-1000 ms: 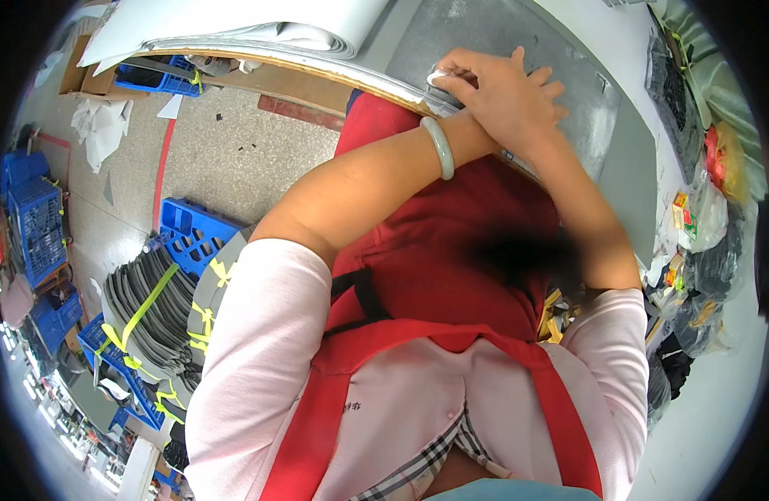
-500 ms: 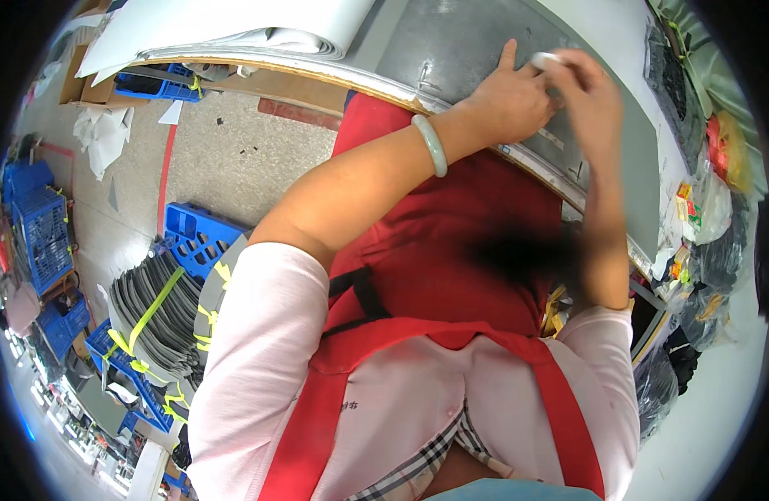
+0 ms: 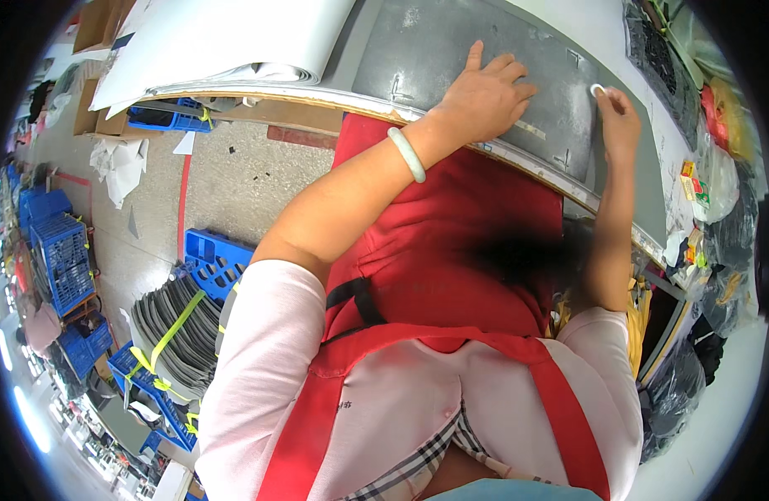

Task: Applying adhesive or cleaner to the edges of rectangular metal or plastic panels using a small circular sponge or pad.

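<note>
Right hand (image 3: 618, 125) has moved off from the left hand (image 3: 485, 102). Left of both, a grey stack (image 3: 184, 330) adjoins a blue crate (image 3: 222, 251); the left lies spread, apparently empty, on a grey board (image 3: 426, 42); the right pinches a small white piece (image 3: 597, 88); beyond it, a plastic bag (image 3: 725, 117).

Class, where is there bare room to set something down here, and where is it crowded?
The dark board has bare patches between the left hand and right hand, and between the left hand and white sheets. Sheets crowd the left, bags the far right.
</note>
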`<state>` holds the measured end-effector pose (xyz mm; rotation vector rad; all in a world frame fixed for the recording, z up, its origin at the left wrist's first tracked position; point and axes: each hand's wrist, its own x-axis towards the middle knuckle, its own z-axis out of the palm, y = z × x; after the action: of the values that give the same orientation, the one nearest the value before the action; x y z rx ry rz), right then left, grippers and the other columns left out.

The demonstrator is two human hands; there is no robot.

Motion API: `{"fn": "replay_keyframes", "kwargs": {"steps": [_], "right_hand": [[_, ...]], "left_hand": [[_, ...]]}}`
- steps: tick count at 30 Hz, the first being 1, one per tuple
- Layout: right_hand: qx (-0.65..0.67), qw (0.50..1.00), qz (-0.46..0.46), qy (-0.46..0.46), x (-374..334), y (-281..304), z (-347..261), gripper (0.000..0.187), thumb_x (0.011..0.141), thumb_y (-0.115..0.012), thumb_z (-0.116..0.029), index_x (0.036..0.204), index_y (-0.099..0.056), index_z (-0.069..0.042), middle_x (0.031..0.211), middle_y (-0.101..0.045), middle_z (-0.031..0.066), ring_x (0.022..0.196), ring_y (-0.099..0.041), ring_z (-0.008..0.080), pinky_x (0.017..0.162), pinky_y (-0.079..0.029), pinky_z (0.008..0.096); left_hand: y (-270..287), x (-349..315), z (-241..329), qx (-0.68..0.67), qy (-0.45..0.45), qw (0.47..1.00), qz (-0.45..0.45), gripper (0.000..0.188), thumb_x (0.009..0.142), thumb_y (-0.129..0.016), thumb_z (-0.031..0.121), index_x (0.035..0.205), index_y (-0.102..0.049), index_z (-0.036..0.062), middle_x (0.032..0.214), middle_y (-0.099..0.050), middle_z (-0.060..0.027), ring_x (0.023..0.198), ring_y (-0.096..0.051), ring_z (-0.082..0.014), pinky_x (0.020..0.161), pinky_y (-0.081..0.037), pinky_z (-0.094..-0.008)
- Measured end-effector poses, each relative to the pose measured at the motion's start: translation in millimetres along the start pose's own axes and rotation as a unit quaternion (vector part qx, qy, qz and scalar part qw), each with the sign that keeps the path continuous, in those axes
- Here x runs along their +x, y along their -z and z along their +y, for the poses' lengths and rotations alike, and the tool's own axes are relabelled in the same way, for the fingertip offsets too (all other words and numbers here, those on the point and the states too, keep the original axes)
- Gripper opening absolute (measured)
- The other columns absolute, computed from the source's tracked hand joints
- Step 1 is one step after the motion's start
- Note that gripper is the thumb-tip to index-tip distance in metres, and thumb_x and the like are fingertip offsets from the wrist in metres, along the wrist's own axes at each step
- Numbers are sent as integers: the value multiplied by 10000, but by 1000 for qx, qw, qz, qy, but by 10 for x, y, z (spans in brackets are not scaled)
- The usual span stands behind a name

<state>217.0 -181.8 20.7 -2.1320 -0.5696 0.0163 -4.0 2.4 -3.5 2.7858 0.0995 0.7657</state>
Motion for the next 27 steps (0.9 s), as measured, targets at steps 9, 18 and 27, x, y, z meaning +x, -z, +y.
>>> {"fn": "replay_keyframes", "kwargs": {"steps": [9,18,27], "right_hand": [[299,937,-47,-173,-87,32,-69,243,875,-791,-208,1007,-725,-16,899,-664,-3,895,-586,69,797,-455,212],[116,992,3,-41,-160,-60,-73,229,836,-806,-240,932,-741,-42,893,-690,24,876,-600,123,799,-468,267],[215,963,-88,-138,-77,142,-174,263,898,-756,-284,1083,-720,-101,1012,-672,-54,932,-570,72,829,-433,238]], "left_hand": [[37,7,-1,-35,12,999,-8,291,971,-576,298,1214,-689,186,1313,-591,-42,1330,-481,-252,1152,-274,-613],[47,-2,-20,-61,16,998,-9,285,953,-607,280,1199,-701,171,1299,-596,-49,1316,-490,-253,1152,-275,-615],[59,20,-34,-57,2,998,-4,282,949,-613,271,1193,-700,159,1279,-606,-67,1280,-517,-273,1145,-296,-591]]}}
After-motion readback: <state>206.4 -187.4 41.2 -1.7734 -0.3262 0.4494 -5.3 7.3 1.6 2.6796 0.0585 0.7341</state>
